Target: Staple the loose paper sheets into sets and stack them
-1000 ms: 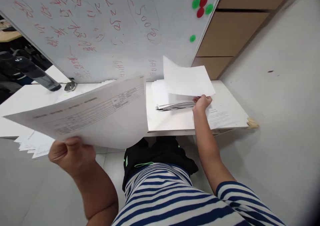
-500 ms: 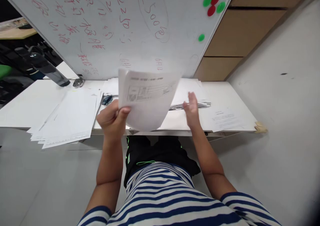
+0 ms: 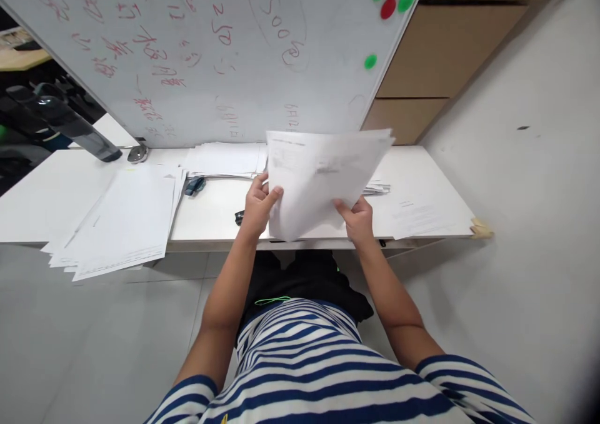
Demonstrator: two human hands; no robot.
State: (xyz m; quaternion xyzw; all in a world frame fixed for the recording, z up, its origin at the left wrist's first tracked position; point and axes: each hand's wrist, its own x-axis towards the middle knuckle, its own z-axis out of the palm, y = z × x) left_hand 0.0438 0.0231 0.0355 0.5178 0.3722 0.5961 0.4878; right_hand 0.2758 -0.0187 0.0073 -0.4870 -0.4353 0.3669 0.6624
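A small stack of printed paper sheets (image 3: pixel 323 174) is held up over the front of the white desk. My left hand (image 3: pixel 257 206) grips its left edge, thumb on the near face. On the lower right side, my right hand (image 3: pixel 359 221) closes on the same sheets, thumb also on the near face. Faint print shows on the upper part of the front sheet. Behind the held sheets, another pile of papers (image 3: pixel 377 188) is mostly hidden. A black object (image 3: pixel 239 217), partly covered, lies just beside my left hand.
Loose papers (image 3: pixel 126 217) overhang the desk's front edge at left. A paper stack (image 3: pixel 225 159) lies against the whiteboard (image 3: pixel 262 92). Nearby are a dark blue clip-like object (image 3: pixel 195 186), a round silver item (image 3: pixel 137 154) and a dark bottle (image 3: pixel 70 124). One printed sheet (image 3: pixel 415 217) lies at right.
My left hand has moved right with the sheets. My right hand, open and apart from them before, now grips their right side. The view has shifted slightly.
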